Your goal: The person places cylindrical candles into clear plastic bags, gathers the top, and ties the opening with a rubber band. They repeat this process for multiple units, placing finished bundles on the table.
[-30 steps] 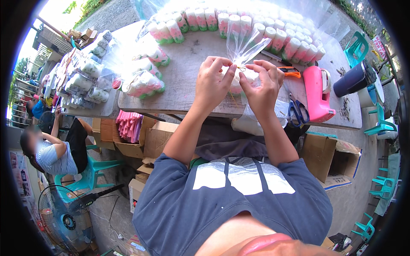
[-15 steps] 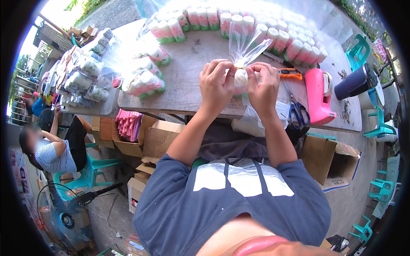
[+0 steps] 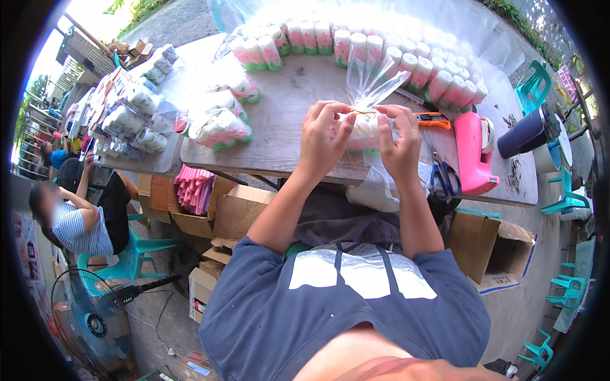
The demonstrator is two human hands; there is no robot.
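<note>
A clear plastic bag (image 3: 367, 82) stands before me at the table's near edge, its gathered neck fanning upward. White rolls with pink and green print show dimly inside its lower part. A thin gold twist tie (image 3: 363, 112) circles the neck. My left hand (image 3: 323, 136) pinches one end of the tie between thumb and forefinger. On the other side, my right hand (image 3: 400, 140) has its thumb and forefinger at the opposite end, the other fingers loosely curled. The hands partly hide the rolls in the bag.
An orange box cutter (image 3: 433, 120), dark scissors (image 3: 445, 176) and a pink tape dispenser (image 3: 475, 155) lie right of my hands. A dark tumbler (image 3: 527, 131) stands beyond. Bagged rolls (image 3: 438, 70) line the back; more bags (image 3: 221, 130) sit left. A person (image 3: 79, 219) sits at far left.
My hands have moved slightly apart, and more of the twist tie shows between them. The whole view has shifted a little.
</note>
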